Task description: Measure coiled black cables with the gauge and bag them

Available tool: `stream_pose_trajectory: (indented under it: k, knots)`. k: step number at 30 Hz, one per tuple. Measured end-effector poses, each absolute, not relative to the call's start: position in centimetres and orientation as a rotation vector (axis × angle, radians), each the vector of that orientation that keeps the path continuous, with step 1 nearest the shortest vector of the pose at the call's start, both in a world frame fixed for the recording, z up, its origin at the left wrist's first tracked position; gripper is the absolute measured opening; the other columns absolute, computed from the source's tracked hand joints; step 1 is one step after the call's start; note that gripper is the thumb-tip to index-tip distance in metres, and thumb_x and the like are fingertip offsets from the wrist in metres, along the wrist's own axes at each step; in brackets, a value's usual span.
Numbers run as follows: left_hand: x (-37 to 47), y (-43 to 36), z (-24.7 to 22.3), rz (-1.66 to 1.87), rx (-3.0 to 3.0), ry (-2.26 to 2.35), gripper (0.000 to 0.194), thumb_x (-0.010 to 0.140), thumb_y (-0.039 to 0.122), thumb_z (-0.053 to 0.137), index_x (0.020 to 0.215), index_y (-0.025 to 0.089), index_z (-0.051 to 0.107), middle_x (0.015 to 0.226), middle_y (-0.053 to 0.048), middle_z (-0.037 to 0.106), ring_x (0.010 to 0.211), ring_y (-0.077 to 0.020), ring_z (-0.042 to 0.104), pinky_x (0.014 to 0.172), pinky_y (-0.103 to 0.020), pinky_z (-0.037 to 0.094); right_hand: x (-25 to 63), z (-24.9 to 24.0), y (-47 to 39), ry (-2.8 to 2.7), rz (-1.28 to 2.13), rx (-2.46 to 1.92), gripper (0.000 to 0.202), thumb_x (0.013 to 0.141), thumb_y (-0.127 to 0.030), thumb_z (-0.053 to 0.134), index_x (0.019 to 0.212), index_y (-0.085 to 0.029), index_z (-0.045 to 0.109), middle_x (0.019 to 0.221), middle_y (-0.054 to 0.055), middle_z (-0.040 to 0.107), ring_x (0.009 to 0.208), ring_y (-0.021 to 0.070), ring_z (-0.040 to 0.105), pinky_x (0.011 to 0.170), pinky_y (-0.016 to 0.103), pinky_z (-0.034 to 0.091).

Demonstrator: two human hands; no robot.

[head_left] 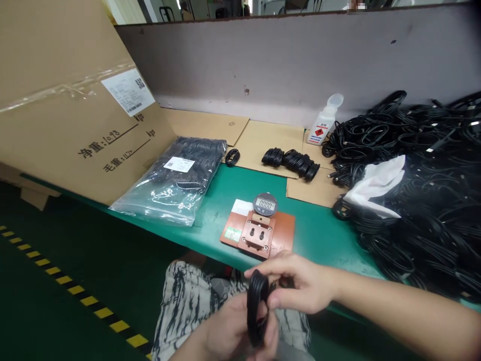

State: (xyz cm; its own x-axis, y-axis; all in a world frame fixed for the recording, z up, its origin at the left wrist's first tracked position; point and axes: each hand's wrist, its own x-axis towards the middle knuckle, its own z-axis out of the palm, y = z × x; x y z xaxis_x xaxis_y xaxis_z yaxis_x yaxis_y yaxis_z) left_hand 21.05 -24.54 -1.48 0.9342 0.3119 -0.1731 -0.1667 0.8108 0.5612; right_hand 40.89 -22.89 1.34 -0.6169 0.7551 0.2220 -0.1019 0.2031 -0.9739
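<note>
In the left hand (231, 323) sits a snugly wound black cable coil (254, 303).

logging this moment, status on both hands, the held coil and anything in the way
Left hand gripping black cable coil, right hand at its edge. Coil held upright, near side of green table. Gauge fixture just beyond; nothing seen blocking the hands.

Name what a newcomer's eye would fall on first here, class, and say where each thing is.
Probably the heap of black cables covering the right of the green table, and the large cardboard box filling the upper left. Next, at bottom centre, the left hand and right hand hold a coiled black cable, below a round digital gauge.
</note>
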Motion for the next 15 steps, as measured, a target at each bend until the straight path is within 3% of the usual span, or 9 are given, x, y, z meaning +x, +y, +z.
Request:
stream_pose_trajectory:
  k: [3,6,10,15]
  knots:
    - [21.4,-25.0,-2.2,0.231,0.400,0.165,0.044,0.090,0.050,0.058,0.070,0.010,0.061,0.049,0.000,0.051,0.031,-0.0077,0.037,0.028,-0.019,0.022,41.0,1.7,-23.0,-1.602,1.776,-0.658,0.043,0.080,-0.049,0.076,0.093,-0.009,0.065,0.067,0.001,0.062,0.051,0.0063,0.048,0.045,0.016,0.037]
    - [21.2,-25.2,-3.2,0.148,0.236,0.100,0.044,0.090,0.050,0.052,0.090,0.009,0.067,0.053,-0.002,0.059,0.029,-0.0099,0.040,0.026,-0.021,0.020,40.9,1.8,-23.2,-1.546,1.808,-0.700,0.045,0.066,-0.046,0.088,0.076,-0.012,0.061,0.059,-0.005,0.055,0.048,0.0050,0.045,0.043,0.015,0.034]
    - [21.3,-25.5,-3.8,0.100,0.166,0.089,0.049,0.084,0.049,0.054,0.098,0.004,0.067,0.059,-0.007,0.065,0.033,-0.0117,0.047,0.028,-0.021,0.020,40.9,2.0,-23.2,-1.525,1.926,-0.648,0.044,0.075,-0.051,0.079,0.074,-0.014,0.057,0.056,-0.005,0.055,0.047,0.0065,0.052,0.042,0.015,0.037]
    - [21.9,-26.4,-3.9,0.120,0.056,0.024,0.054,0.084,0.049,0.051,0.096,0.001,0.070,0.056,-0.009,0.063,0.037,-0.0135,0.050,0.033,-0.023,0.025,41.7,1.5,-22.2,-1.439,1.939,-0.639,0.048,0.060,-0.047,0.091,0.075,-0.011,0.062,0.061,-0.003,0.059,0.051,0.0053,0.051,0.050,0.016,0.043]
